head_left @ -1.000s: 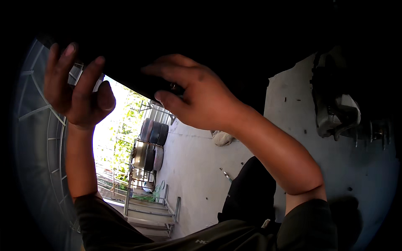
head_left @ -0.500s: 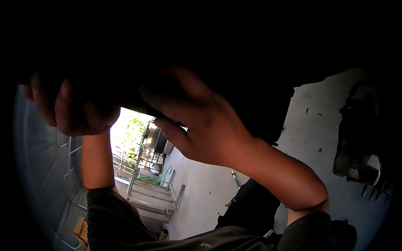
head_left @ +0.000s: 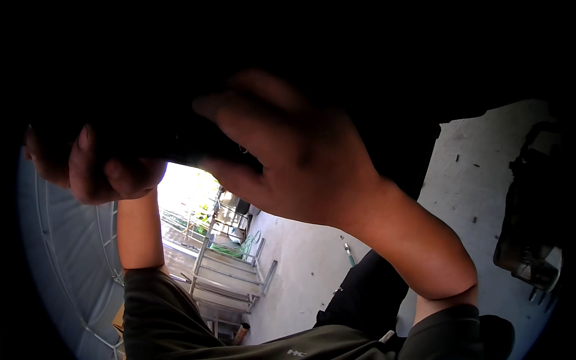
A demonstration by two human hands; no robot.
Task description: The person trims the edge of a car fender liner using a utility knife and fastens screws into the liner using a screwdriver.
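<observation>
A large, near-black mass (head_left: 402, 132) covers the upper view and hides most of what my hands touch. My left hand (head_left: 105, 171) is raised at the left, its fingers curled up against the mass's dark lower edge. My right hand (head_left: 300, 156) reaches up beside it from the right. Its fingers are bent and its thumb presses along the same edge, closed round something lost in the shadow. A small bright ring-like glint (head_left: 243, 149) shows near the thumb, too small to name.
Below, a pale floor holds a green-handled tool (head_left: 349, 255) and scattered small bits. A metal frame rack (head_left: 231, 273) with a coiled green hose (head_left: 237, 247) stands beyond my left arm. Grey sheeting on bars (head_left: 66, 240) runs along the left. A dark metal assembly (head_left: 528, 240) is at the right.
My right hand has shifted slightly up, its fingers lifting a little. My left hand has moved slightly down and left. The floor and rack have slid rightward in view.
</observation>
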